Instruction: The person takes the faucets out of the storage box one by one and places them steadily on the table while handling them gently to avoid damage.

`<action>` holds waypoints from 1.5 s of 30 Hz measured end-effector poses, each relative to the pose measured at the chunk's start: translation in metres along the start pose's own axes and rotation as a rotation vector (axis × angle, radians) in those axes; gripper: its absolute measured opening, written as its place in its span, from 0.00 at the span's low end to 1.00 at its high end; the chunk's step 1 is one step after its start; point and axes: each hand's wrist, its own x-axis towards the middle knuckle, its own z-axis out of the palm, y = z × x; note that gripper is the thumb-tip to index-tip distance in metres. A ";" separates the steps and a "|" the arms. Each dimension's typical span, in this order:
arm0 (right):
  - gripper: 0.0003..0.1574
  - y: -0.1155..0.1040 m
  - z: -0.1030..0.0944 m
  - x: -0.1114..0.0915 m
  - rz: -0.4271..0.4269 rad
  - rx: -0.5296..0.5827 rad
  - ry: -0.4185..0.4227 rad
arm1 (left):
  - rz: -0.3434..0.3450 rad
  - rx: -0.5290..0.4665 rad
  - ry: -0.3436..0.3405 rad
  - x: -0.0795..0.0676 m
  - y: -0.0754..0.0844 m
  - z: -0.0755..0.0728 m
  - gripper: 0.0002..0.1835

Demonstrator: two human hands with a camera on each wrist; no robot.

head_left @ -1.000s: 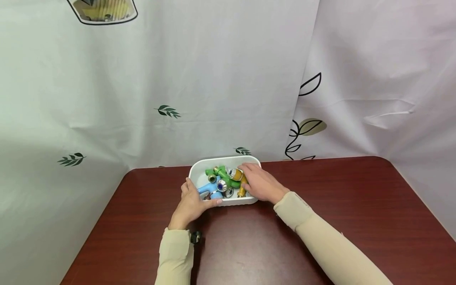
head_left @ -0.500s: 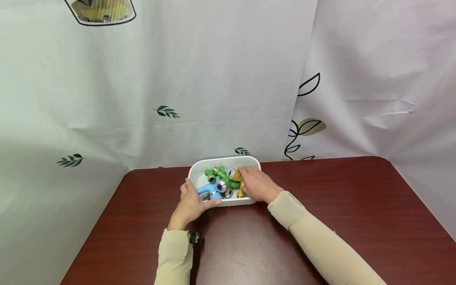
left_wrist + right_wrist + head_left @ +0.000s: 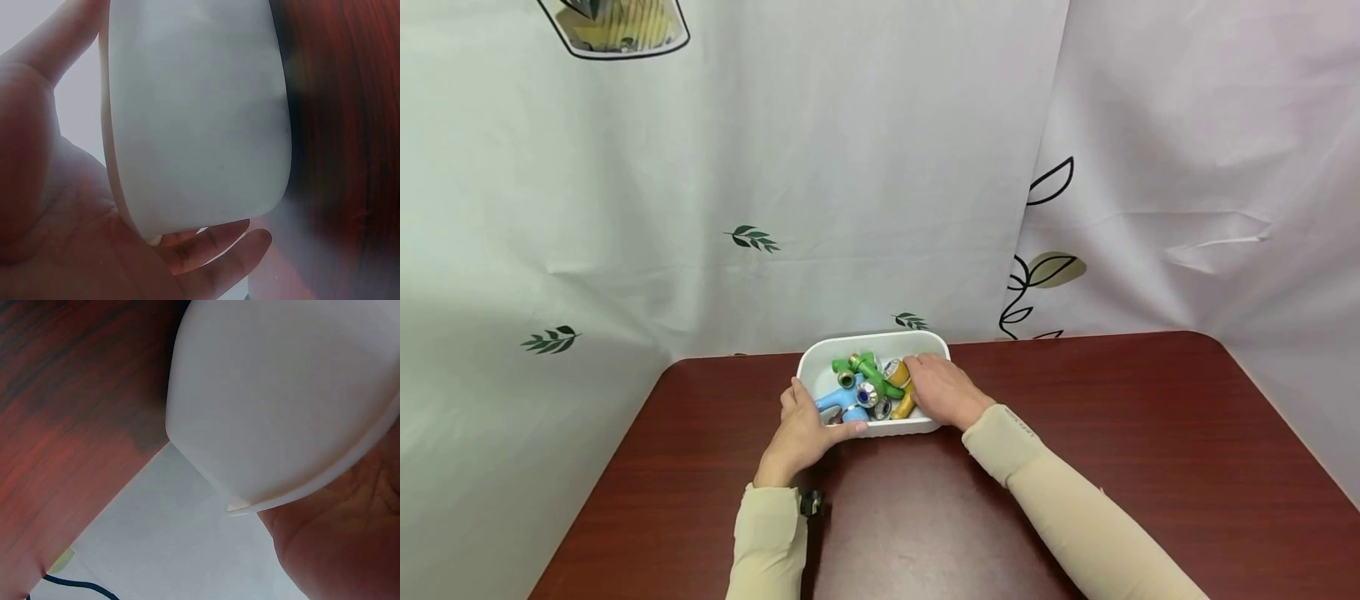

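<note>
While your left hand (image 3: 793, 435) grips the near left corner of a white tray (image 3: 895, 430), thumb lying along the front rim and fingers round the end wall, your right hand (image 3: 946, 390) reaches over the opposite end and grasps a yellow fitting (image 3: 905, 405), its fingertips partly hidden. The left-hand hold probably steadies the light-looking tray against any tug from inside. The yellow fitting lies at the tray's right end, handy for that side's arm. Beside it, a green fitting (image 3: 877, 377) lies slantwise across the middle, near a blue one (image 3: 834, 400) toward your left thumb; the walls presumably keep the jumble from rolling off. Beneath sits a reddish wooden table (image 3: 685, 492), the tray near its far edge, before a leaf-printed curtain (image 3: 880, 167).
</note>
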 end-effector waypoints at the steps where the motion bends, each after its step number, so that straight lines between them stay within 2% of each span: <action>1: 0.23 0.000 0.000 0.000 0.009 -0.001 -0.005 | 0.001 0.001 -0.001 0.000 0.000 0.000 0.77; 5: 0.26 0.000 0.002 0.001 0.027 0.004 -0.011 | 0.000 0.008 -0.001 -0.001 0.000 0.000 0.77; 13: 0.23 0.001 0.007 -0.001 -0.005 0.037 0.068 | -0.004 0.015 0.001 -0.002 0.000 -0.001 0.77; 23: 0.22 -0.001 0.009 -0.005 0.005 0.090 0.087 | -0.008 0.012 0.002 -0.003 -0.001 0.000 0.77; 45: 0.23 -0.002 0.010 -0.010 -0.018 0.100 0.167 | -0.001 0.018 0.007 -0.001 0.001 0.000 0.77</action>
